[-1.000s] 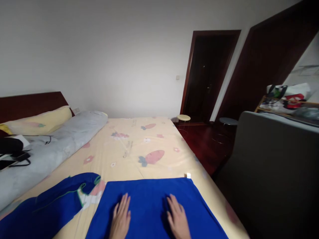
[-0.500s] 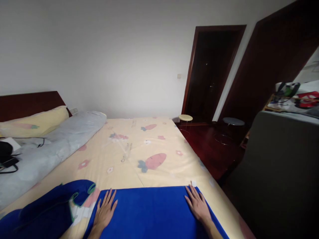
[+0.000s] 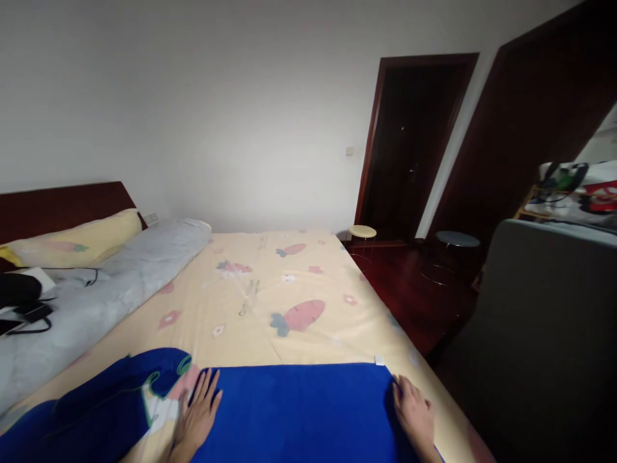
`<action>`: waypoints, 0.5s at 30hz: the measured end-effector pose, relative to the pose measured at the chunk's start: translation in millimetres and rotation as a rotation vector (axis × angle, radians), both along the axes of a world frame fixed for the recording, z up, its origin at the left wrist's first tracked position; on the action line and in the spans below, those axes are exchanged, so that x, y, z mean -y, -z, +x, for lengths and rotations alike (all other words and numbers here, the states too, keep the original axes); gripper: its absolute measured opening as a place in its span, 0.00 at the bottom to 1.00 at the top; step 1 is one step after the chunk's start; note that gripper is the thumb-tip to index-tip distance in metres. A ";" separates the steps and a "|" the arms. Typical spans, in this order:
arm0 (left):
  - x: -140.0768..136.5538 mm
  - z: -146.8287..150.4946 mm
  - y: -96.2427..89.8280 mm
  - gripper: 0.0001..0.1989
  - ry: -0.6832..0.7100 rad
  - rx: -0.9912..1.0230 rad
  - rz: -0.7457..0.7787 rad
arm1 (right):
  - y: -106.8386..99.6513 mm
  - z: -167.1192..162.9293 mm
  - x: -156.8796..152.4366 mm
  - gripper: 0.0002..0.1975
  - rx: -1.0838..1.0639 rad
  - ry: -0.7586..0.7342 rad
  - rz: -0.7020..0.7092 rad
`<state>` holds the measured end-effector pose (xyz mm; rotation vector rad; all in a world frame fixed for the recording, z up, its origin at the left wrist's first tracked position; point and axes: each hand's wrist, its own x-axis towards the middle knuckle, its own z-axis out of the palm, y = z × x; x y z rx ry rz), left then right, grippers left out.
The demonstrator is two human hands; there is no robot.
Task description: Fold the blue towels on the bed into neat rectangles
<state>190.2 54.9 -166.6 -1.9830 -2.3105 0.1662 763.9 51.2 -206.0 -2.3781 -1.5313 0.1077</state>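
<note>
While left hand (image 3: 198, 415) lies spread, empty, at blue cloth's (image 3: 294, 411) left edge, right hand (image 3: 413, 411) curls opposite, hold unclear; carrot-print bedsheet (image 3: 250, 337), white wall (image 3: 241, 128) beyond.

The near end of the blue cloth (image 3: 299, 411) falls below my frame, as do both forearms. The left hand (image 3: 196, 418) hides part of one side. The right hand (image 3: 415, 410) curls over the other; I cannot tell whether it grips. The white tag (image 3: 379, 361) is too small to read. The green-edged garment (image 3: 103, 402) is cropped; the shelf clutter (image 3: 569, 186), blurred.
</note>
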 end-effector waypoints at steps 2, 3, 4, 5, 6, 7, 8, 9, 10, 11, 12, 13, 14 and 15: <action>12.4 8.1 3.6 0.29 0.066 0.023 0.059 | -4.6 -1.9 1.3 0.31 -0.089 0.107 -0.064; 19.7 10.9 6.4 0.29 0.078 0.036 0.068 | -6.5 -1.4 0.3 0.29 -0.124 0.131 -0.107; 27.3 12.3 9.3 0.30 0.072 0.052 0.060 | -8.0 0.1 -1.9 0.26 -0.148 0.137 -0.143; 34.8 12.3 12.3 0.30 0.053 0.069 0.037 | -9.0 2.4 -5.1 0.23 -0.163 0.133 -0.169; 41.8 10.9 14.9 0.30 0.028 0.086 0.006 | -9.8 4.9 -9.1 0.20 -0.173 0.128 -0.185; 48.2 8.5 17.1 0.31 -0.002 0.101 -0.026 | -10.3 7.4 -13.4 0.18 -0.184 0.122 -0.198; 53.6 5.5 19.0 0.31 -0.025 0.114 -0.054 | -10.6 9.4 -17.7 0.17 -0.196 0.116 -0.206; 58.1 2.1 20.5 0.31 -0.034 0.125 -0.069 | -10.9 10.9 -21.4 0.17 -0.206 0.111 -0.209; 61.7 -1.5 21.9 0.31 -0.034 0.132 -0.070 | -11.2 11.7 -24.3 0.18 -0.213 0.102 -0.205; 64.4 -5.1 23.2 0.31 -0.031 0.138 -0.060 | -11.5 12.2 -26.2 0.20 -0.218 0.088 -0.196; 66.4 -8.7 24.6 0.31 -0.026 0.145 -0.045 | -11.9 12.7 -27.1 0.21 -0.221 0.074 -0.187; 67.9 -12.4 26.1 0.31 -0.022 0.152 -0.034 | -12.5 13.5 -27.1 0.22 -0.224 0.059 -0.179; 68.8 -16.0 27.8 0.31 -0.021 0.159 -0.027 | -13.2 14.7 -26.3 0.22 -0.226 0.046 -0.170; 69.4 -19.5 29.4 0.30 -0.025 0.167 -0.030 | -14.3 16.3 -24.9 0.23 -0.225 0.036 -0.159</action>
